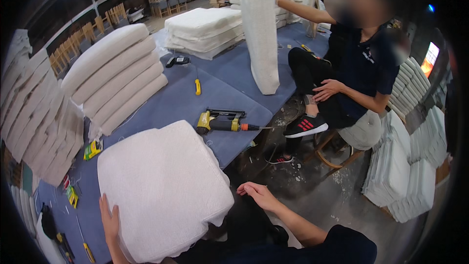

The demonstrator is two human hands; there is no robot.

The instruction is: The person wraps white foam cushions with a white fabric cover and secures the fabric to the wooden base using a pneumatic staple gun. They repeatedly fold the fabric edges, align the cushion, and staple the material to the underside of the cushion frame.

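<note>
A thick, square white fabric-covered cushion (pixel 161 186) lies in front of me, partly on the blue-topped table (pixel 227 95) and partly over its near edge. Flat against the cushion's left side is my left hand (pixel 110 219), fingers stretched out. My right hand (pixel 258 195) hovers just off the cushion's right corner, fingers loosely bent, with nothing visible in it. Beyond the cushion a yellow and black staple gun (pixel 222 121) rests on the table, its orange fitting toward the right edge.
Stacked cushions (pixel 117 76) rise at the left, with more cushions (pixel 205 29) farther back. A yellow-handled screwdriver (pixel 198 87), tape measure (pixel 91 150) and another screwdriver (pixel 89 253) lie on the table. To the right a seated co-worker (pixel 364 73) holds a white cushion (pixel 263 44) upright.
</note>
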